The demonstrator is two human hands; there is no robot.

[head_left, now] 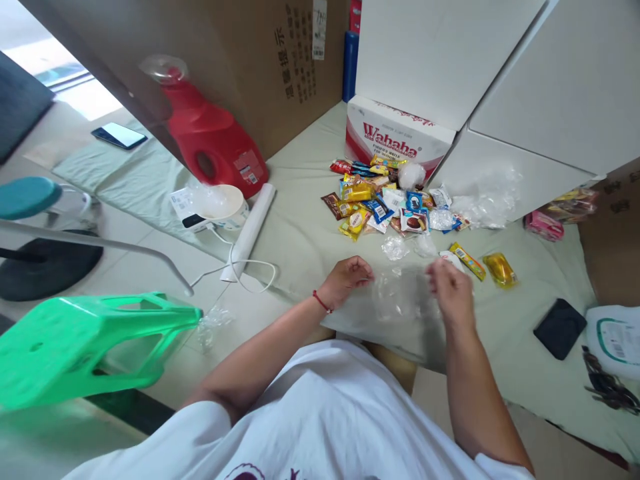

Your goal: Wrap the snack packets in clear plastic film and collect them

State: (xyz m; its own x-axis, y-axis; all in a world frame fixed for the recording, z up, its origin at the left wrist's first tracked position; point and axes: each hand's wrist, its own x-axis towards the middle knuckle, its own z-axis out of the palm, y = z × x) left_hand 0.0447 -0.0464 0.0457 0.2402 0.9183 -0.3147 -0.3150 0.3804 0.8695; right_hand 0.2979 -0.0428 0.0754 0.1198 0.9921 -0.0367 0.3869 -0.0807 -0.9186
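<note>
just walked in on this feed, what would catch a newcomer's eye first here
Probably the bright heap of snack packets on the pale green mat, just in front of the red-and-white Wahaha box. Nearer the camera, the left hand and right hand hold a clear plastic bag between them over the mat. The red jug at upper left and the green plastic stool at lower left also stand out.

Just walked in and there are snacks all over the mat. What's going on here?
A person sits over a pale green mat, holding a clear plastic bag between both hands. The left hand pinches one edge and the right hand grips the other. Just beyond lies a pile of wrapped snacks in front of a Wahaha box; two yellow packets lie apart beside the right hand.
</note>
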